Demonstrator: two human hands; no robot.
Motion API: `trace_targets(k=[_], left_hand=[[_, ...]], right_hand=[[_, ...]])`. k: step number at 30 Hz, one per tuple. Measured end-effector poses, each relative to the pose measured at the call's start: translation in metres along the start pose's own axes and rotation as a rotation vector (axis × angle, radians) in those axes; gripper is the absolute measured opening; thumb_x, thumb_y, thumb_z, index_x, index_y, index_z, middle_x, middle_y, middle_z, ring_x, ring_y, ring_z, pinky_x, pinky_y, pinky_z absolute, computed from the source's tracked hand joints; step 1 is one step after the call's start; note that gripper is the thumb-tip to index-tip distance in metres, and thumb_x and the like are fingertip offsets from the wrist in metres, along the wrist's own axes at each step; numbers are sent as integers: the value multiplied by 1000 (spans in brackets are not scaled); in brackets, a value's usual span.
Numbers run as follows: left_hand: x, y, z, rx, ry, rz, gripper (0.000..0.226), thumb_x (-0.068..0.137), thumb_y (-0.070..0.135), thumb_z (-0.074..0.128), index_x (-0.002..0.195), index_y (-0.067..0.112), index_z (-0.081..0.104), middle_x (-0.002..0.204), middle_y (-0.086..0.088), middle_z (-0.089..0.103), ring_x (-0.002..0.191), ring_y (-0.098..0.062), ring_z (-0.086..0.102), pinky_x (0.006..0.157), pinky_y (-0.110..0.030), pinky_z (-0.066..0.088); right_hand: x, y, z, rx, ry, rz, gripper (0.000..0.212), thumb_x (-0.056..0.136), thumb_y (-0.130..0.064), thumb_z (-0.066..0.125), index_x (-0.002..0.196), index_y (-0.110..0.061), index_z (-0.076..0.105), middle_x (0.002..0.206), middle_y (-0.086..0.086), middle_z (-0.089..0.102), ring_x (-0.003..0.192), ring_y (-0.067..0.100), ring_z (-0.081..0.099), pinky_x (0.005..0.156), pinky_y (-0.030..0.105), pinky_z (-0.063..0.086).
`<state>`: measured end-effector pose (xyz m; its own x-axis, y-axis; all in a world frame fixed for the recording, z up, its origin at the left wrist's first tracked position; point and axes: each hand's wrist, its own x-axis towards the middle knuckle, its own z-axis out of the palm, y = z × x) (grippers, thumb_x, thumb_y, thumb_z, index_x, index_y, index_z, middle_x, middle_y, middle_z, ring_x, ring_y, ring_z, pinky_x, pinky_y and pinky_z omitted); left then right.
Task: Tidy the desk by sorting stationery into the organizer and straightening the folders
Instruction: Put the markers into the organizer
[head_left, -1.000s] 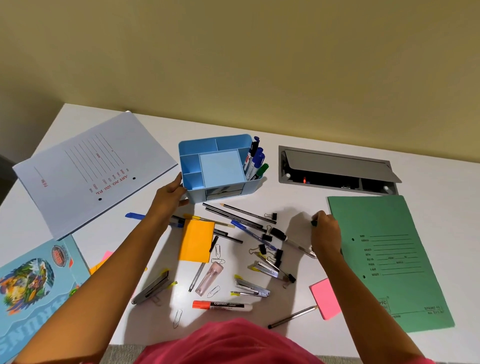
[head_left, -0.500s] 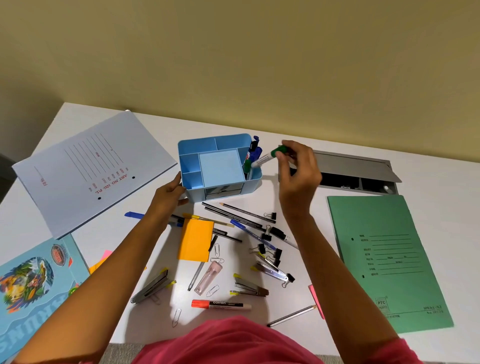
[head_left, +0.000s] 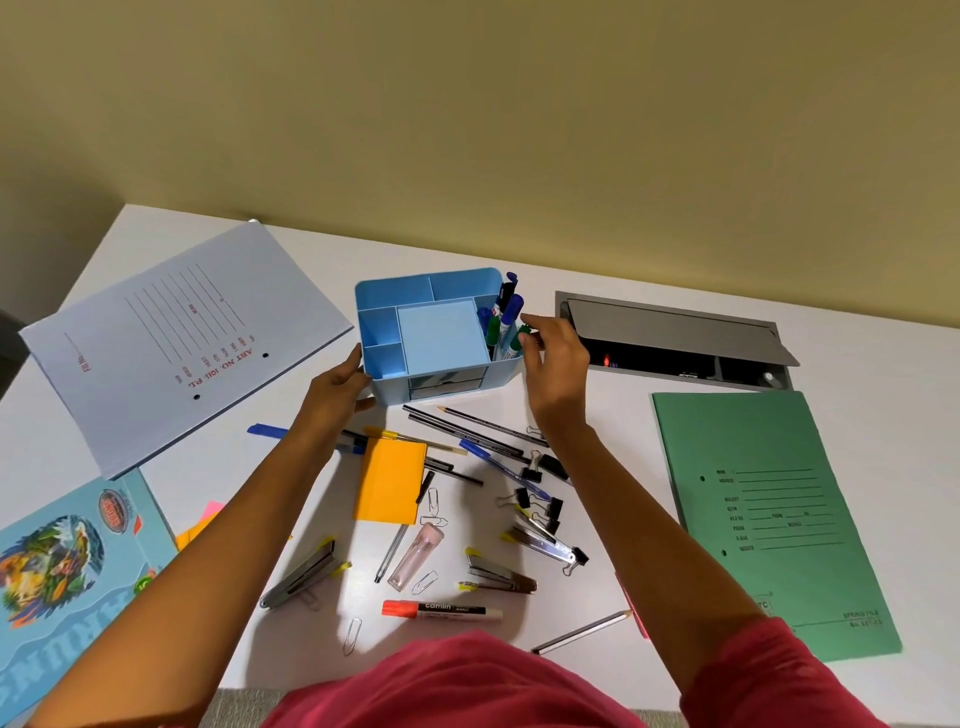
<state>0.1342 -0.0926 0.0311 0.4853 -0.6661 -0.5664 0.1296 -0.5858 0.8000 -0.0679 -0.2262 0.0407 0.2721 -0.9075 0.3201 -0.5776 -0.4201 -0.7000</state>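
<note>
Beside the pen pocket of the organizer (head_left: 467, 383), I am pinching the green marker (head_left: 520, 336) with my right hand (head_left: 556, 364), aiming for a straight drop, my left hand (head_left: 337, 389) gripping the corner.

Location type: office workstation. Indicators:

- A white counter (head_left: 872, 364) stands against a plain wall. It is fitted with a recessed cable hatch (head_left: 670, 332), its grey flap raised over a dark recess with a red indicator light.
- A white file folder (head_left: 171, 343) and a green file folder (head_left: 769, 519), both with printed form lines, lie flat on it.
- A blue compartmented organizer (head_left: 470, 283) holds pens and a green marker (head_left: 519, 335).
- Loose stationery lies in front of it: binder clips (head_left: 531, 474), staplers (head_left: 496, 574), paper clips (head_left: 352, 635), pencils (head_left: 582, 631), and a sticky-note pad (head_left: 389, 480).
</note>
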Motion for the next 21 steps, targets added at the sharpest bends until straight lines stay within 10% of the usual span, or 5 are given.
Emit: trace_targets(k=[6, 13, 21], left_hand=[[-1, 0, 0, -3, 1, 3, 47, 100, 30, 43, 146, 33, 32, 144, -5, 47, 122, -26, 55, 89, -34, 31], [-1, 0, 0, -2, 3, -1, 48, 99, 31, 44, 146, 33, 31, 144, -5, 47, 123, -26, 55, 91, -36, 31], [-4, 2, 1, 1, 4, -6, 48, 100, 29, 42, 147, 34, 31, 146, -4, 45, 124, -26, 54, 94, -37, 32]], right_hand=[[-24, 20, -19, -49, 155, -53, 15, 91, 0, 58, 102, 5, 66, 97, 20, 69, 85, 22, 65, 76, 21, 50], [-81, 78, -29, -384, -461, 320, 20, 90, -6, 60, 109, -6, 65, 110, 13, 64, 100, 23, 60, 84, 23, 49], [-108, 79, -31, -492, -452, 255, 23, 91, -15, 61, 113, -10, 59, 111, 7, 60, 101, 23, 53, 84, 31, 49]])
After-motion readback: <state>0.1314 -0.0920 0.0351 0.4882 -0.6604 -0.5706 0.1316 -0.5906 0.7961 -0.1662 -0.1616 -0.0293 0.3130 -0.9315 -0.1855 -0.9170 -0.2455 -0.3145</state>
